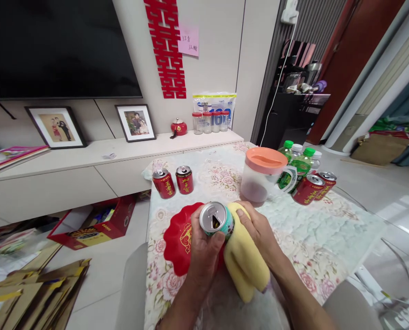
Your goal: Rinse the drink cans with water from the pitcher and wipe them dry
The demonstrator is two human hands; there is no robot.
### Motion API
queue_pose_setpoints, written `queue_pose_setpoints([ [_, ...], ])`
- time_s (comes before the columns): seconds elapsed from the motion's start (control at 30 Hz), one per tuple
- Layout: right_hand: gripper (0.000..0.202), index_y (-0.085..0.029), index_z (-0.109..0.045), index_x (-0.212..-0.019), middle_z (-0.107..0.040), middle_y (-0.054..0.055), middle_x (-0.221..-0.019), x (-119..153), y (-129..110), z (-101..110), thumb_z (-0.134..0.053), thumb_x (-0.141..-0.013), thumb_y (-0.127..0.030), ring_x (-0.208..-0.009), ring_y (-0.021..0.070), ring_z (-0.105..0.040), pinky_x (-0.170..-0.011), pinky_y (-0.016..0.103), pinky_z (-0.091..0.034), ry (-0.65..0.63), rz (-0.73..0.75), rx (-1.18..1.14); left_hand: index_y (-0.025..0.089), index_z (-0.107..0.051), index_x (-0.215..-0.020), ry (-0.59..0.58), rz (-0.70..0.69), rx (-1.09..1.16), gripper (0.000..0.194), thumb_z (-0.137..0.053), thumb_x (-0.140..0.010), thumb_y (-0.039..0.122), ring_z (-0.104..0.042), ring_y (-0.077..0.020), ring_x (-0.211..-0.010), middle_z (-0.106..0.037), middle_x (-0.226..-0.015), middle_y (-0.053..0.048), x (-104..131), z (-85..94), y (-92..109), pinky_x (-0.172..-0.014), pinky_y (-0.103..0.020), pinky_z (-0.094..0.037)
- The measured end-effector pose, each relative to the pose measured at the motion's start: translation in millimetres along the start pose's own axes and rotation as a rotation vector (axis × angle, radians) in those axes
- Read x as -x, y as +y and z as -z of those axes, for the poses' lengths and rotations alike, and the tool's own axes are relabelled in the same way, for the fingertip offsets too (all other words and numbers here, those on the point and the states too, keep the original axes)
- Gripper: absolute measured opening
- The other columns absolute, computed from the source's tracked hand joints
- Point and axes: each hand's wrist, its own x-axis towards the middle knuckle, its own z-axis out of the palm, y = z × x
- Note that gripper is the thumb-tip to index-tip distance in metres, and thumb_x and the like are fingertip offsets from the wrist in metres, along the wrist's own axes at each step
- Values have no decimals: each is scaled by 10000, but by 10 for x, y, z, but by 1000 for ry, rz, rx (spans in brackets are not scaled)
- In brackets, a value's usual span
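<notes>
My left hand (206,250) is wrapped round a teal drink can (229,223), whose silver top faces up with its mouth opened. In my right hand (255,227) is a yellow cloth (247,256), pressed against the can's right side and hanging down in folds. Below the can lies a red scalloped plate (173,240) with a gold print, partly hidden by my left hand. Behind my hands stands a clear plastic pitcher (257,181) with an orange lid and a little dark liquid visible low inside.
Two red cans (164,184) stand at the table's back left. Two more red cans (308,190) and several green-capped bottles (302,160) stand at the right. A flowered tablecloth (314,233) covers the table. A red box (97,224) sits on the floor at left.
</notes>
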Motion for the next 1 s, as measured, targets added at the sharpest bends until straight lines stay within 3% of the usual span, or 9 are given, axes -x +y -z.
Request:
queue_pose_setpoints([
  [0.2,395,-217,-627,-958,-723,43,-920,3,-28,122,-328,-1096,-436,-848,197,-672,-773,312,-494,-192,-58,250,308,-453,-1283,5,51,78,665,-744,-806,671,-731,-290,-1070,-705,-1218,-81,-15,-34,-1,-945,-470,-625],
  [0.33,329,-205,-637,-959,-712,72,-906,42,-50,227,-393,-1074,-393,-859,240,-684,-761,345,-484,-160,-95,523,293,-454,-1386,38,100,120,833,-845,-726,618,-723,-282,-1065,-705,-1213,-75,-23,-70,37,-921,-429,-614],
  [0.4,299,-210,-660,-1042,-723,84,-977,66,-58,263,-420,-1068,-385,-918,252,-694,-795,359,-501,-72,-17,515,263,-454,-1442,28,158,148,924,-888,-693,586,-713,-288,-1107,-705,-1245,-89,-21,-82,51,-947,-407,-594],
  [0.53,323,-218,-620,-1281,-707,91,-1231,125,-117,225,-415,-1095,-384,-1167,232,-644,-991,364,-495,134,287,282,229,-503,-1432,-16,235,233,933,-912,-675,589,-668,-327,-1237,-690,-1328,-121,8,-94,34,-1049,-412,-537],
  [0.7,496,-199,-480,-1481,-613,125,-1394,160,-184,19,-463,-1077,-486,-1288,283,-543,-1077,447,-461,63,438,274,277,-435,-1460,-54,265,320,750,-804,-849,506,-628,-296,-1325,-685,-1359,-102,60,-107,47,-1135,-425,-472],
  [0.83,450,-199,-527,-1430,-659,126,-1271,112,-111,9,-440,-1083,-472,-1173,285,-596,-997,462,-512,2,398,316,280,-493,-1369,-17,249,364,715,-827,-795,545,-690,-317,-1219,-751,-1167,-71,37,-148,178,-1055,-449,-540],
  [0.93,385,-218,-602,-1351,-699,104,-1173,65,0,135,-388,-1103,-419,-1100,265,-647,-940,433,-543,-73,290,385,278,-569,-1264,32,196,367,722,-866,-697,612,-710,-350,-1167,-762,-1075,-64,-16,-179,263,-1005,-465,-578],
  [1.0,382,-215,-635,-1313,-712,107,-1145,39,83,236,-383,-1102,-410,-1077,269,-663,-924,432,-549,-50,243,451,284,-586,-1237,75,190,359,730,-874,-666,635,-711,-359,-1162,-759,-1058,-61,-46,-180,275,-1006,-474,-582],
])
